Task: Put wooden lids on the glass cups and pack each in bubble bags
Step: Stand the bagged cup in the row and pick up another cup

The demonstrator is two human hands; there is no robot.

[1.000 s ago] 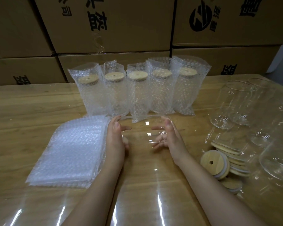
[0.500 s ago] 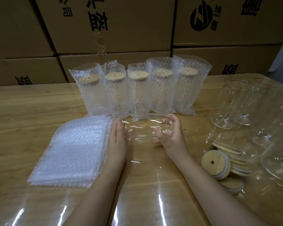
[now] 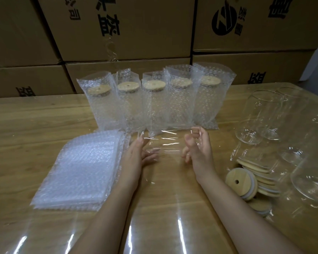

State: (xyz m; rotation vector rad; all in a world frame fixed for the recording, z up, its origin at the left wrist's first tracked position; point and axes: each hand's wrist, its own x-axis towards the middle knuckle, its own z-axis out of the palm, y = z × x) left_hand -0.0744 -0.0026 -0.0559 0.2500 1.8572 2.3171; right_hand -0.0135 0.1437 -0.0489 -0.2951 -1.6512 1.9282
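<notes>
Glass cup | clear, lying sideways | between left hand, right hand

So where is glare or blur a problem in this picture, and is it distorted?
Head view: white glare streaks lie on the clear film near the bottom; the glass cup between the left hand and right hand shows only as thin highlights; the empty cups at right look smeared; the wide lens bends the cardboard boxes.

— What lies left on the table?
— The stack of bubble bags; behind it the row of packed cups, then cardboard boxes.
— And right?
— The empty cups, with wooden lids before them; one glass cup lies mid-table.
</notes>
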